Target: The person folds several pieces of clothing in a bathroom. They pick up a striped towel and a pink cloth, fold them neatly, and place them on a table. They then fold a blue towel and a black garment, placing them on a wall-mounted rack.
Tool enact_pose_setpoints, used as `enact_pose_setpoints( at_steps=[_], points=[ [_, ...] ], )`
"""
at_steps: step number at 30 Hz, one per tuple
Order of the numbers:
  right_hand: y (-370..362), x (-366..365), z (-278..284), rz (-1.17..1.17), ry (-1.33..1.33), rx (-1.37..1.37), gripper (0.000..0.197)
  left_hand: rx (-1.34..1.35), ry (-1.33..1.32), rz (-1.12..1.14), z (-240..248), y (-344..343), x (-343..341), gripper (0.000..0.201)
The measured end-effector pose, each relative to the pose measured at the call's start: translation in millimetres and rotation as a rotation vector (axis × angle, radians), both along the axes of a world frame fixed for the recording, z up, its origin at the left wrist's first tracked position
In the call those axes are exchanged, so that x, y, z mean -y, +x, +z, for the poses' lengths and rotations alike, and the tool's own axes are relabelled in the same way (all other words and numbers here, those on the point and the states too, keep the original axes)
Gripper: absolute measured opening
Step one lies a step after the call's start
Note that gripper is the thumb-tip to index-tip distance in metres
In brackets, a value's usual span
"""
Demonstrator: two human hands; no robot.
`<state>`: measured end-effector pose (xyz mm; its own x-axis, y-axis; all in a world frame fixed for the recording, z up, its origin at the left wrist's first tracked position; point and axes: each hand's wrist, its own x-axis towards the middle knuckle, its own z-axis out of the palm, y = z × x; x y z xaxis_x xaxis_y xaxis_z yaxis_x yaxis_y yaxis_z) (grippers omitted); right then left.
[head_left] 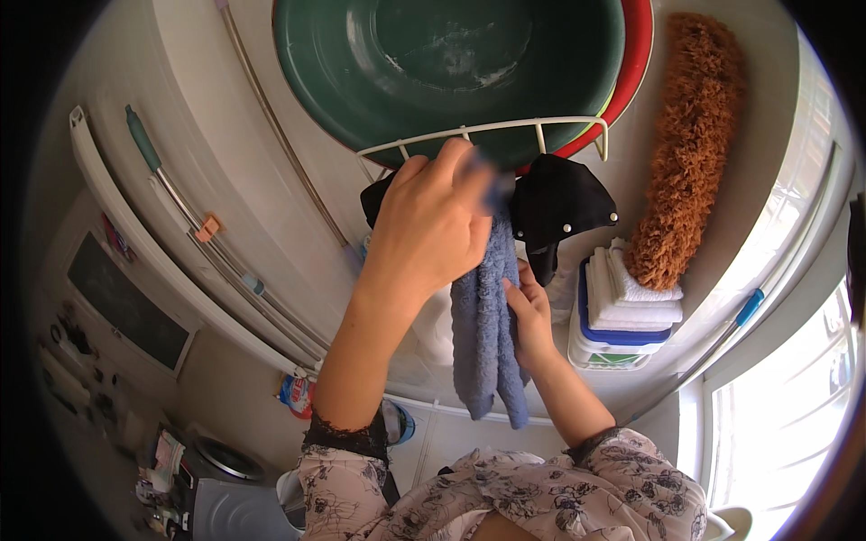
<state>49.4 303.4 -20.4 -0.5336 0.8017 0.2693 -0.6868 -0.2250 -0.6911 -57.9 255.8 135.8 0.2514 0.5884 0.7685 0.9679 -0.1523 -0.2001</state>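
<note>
A dark green basin point(577, 81) sits inside a red basin point(639, 45), whose rim shows along the right side; the white wire rack point(494, 123) has its front rail crossing in front of the basins' near edge. A long, fluffy brown duster point(695, 144) stands well to the right of the rack's right corner, its lower end reaching the white towels point(636, 302). Those are folded and stacked on the blue-edged lid of a white box point(582, 338). The blue-grey cloth point(483, 316) hangs lengthwise below the middle of the rack's front edge, its lower end loose. A black cloth point(561, 198) with pale, round studs hangs just right of it, below the rack's right corner.

The left grip point(424, 221) is up at the rack's front edge, curled closed around the top of the blue-grey cloth; its fingertips are blurred. The right grip point(534, 320) is lower, its thumb against the cloth's right edge; its other fingers are partly hidden, so I cannot tell how firmly it closes.
</note>
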Motion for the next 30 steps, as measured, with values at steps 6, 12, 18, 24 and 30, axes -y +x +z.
enact_pose_setpoints(
  at_steps=[6, 12, 18, 24, 30],
  points=[
    [11, 6, -44, -0.477, 0.397, 0.143, 0.043, -0.054, 0.177, 0.059, -21, 0, -22, 0.022],
    [14, 23, -51, -0.728, 0.748, 0.163, 0.041, 0.162, 0.181, -0.029, -32, 3, 0, 0.05],
    [-11, 46, -49, -0.787, 1.009, 0.106, 0.036, 0.208, 0.219, 0.05, -80, -24, 64, 0.048],
    [-51, 94, -59, -0.947, 1.347, 0.004, 0.037, 0.473, -0.063, 0.197, -176, -54, 180, 0.045],
    [-114, 162, -71, -0.486, 1.277, -0.031, 0.039, 1.163, -0.147, 0.54, -302, -48, 331, 0.038]
  ],
)
